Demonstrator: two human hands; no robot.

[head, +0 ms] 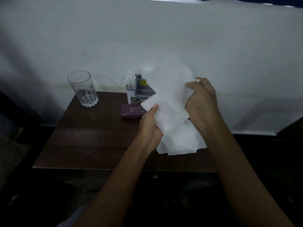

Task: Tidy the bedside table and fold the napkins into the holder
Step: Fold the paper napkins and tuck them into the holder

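Note:
A white napkin (pixel 168 95) is held up over the right part of the dark wooden bedside table (pixel 91 141); its upper part is blurred. My left hand (pixel 150 123) grips its lower left edge, thumb on top. My right hand (pixel 202 102) pinches its right side. More white napkins (pixel 182 141) lie flat on the table under my hands. Behind the raised napkin stands a grey holder (pixel 139 90) with a yellow sticker, partly hidden, with a folded napkin (pixel 130 78) in its left slot.
An empty clear glass (pixel 83 89) stands at the table's back left. A purple case (pixel 132 111) with printed lettering lies in front of the holder. A white wall rises right behind the table. Dark floor and furniture surround it.

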